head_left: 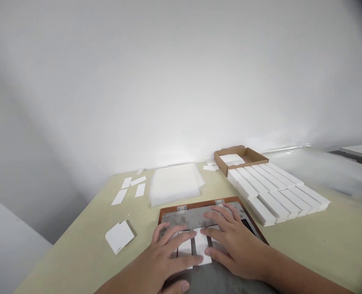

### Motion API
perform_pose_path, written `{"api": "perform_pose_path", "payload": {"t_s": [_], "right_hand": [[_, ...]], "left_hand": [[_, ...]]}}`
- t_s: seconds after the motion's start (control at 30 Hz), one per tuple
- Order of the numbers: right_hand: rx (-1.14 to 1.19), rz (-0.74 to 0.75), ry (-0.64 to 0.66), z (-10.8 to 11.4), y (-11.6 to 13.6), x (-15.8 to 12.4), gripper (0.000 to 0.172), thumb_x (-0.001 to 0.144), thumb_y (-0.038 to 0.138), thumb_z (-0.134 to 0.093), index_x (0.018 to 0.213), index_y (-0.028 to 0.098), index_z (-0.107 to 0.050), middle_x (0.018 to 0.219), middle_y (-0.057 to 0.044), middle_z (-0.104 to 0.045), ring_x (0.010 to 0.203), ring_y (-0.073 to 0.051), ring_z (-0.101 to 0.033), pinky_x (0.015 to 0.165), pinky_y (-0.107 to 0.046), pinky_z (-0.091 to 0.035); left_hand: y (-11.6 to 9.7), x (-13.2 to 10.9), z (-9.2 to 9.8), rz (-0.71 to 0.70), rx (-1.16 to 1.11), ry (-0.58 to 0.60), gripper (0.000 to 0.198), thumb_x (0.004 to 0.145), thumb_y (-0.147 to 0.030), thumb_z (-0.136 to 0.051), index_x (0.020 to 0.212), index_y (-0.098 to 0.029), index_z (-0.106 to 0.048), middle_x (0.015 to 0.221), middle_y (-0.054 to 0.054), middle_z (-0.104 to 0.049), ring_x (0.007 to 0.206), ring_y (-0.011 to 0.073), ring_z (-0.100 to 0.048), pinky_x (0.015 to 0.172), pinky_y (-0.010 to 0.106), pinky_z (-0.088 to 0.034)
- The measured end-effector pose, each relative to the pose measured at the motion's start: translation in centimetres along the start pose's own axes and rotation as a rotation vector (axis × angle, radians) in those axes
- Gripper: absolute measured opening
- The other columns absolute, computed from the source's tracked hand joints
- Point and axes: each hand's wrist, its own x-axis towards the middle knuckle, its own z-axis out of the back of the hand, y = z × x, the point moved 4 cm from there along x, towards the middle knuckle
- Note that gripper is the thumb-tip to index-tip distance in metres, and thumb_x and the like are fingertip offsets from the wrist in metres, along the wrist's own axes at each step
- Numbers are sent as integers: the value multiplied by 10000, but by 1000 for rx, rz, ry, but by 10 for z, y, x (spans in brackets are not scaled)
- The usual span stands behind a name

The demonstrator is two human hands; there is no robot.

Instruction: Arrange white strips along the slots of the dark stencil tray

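Note:
A grey metal plate [193, 216] with hinges lies in a brown frame [196, 203] on the table in front of me. White card pieces [196, 247] show through its cut-out openings. My left hand [159, 261] lies flat on the plate's left side, fingers spread, touching the white pieces. My right hand [233, 241] lies flat on the right side, fingers stretched toward the same pieces. Neither hand holds anything.
Rows of white boxes [275, 190] lie at the right, behind them a brown cardboard tray [240, 157] with white pieces. A stack of white sheets [175, 183], loose white strips [132, 188] and a small white card [119, 236] lie to the left. A white wall stands close behind the yellowish table [322, 241].

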Motion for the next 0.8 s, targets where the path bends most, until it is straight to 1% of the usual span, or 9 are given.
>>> {"api": "perform_pose_path", "payload": {"t_s": [0.07,0.13,0.27,0.33,0.4,0.53,0.67,0.8], "right_hand": [[3,-1,6,0,0,0,391,1057,521,-546,1371,331,-678,1543,-74,-568,1486,-375,-401,1257,-696,-171],[13,-2,14,0,-1,0,409,1061,552,-527,1370,330,-679,1541,-78,-567,1483,-370,-403,1256,-692,-172],[37,-8,10,1,-2,1,434,1066,598,-496,1359,339,-685,1543,-71,-561,1482,-364,-400,1259,-680,-169],[49,-11,11,2,-3,1,440,1061,609,-499,1357,341,-686,1540,-66,-561,1479,-361,-402,1262,-669,-174],[58,-14,15,3,-3,2,444,1060,610,-503,1362,338,-682,1542,-66,-559,1476,-359,-404,1264,-663,-175],[74,-22,23,3,-3,1,446,1059,606,-509,1377,342,-677,1536,-69,-563,1465,-358,-417,1262,-663,-179],[89,-18,12,3,-3,0,442,1050,598,-534,1380,344,-682,1523,-74,-572,1457,-359,-424,1259,-655,-194],[110,-29,19,2,-4,1,442,1049,599,-536,1380,345,-681,1516,-80,-576,1450,-355,-431,1256,-649,-199]], "left_hand": [[0,0,0,-3,-10,-16,651,998,-353,-681,1584,-488,-433,1677,-3,-439,1495,378,-455,1220,618,-348],[2,0,-1,18,-13,-45,679,989,-337,-677,1602,-460,-411,1665,10,-455,1478,370,-466,1224,601,-335],[8,-2,-6,127,-4,-164,749,977,-260,-613,1655,-361,-311,1577,69,-540,1405,351,-511,1200,553,-335],[10,-3,-8,167,3,-215,785,958,-229,-597,1663,-339,-271,1527,76,-568,1368,338,-522,1178,524,-344],[11,-3,-9,191,6,-240,799,942,-217,-594,1660,-335,-264,1494,69,-579,1343,329,-526,1165,509,-345],[9,-3,-10,197,-3,-240,743,949,-237,-603,1629,-355,-330,1462,54,-585,1309,321,-541,1136,478,-373],[9,-4,-9,239,10,-299,679,953,-241,-598,1589,-365,-397,1440,53,-597,1295,320,-540,1138,485,-362],[9,-4,-10,215,5,-242,575,942,-235,-620,1489,-363,-502,1430,58,-587,1294,323,-529,1112,486,-371]]}}
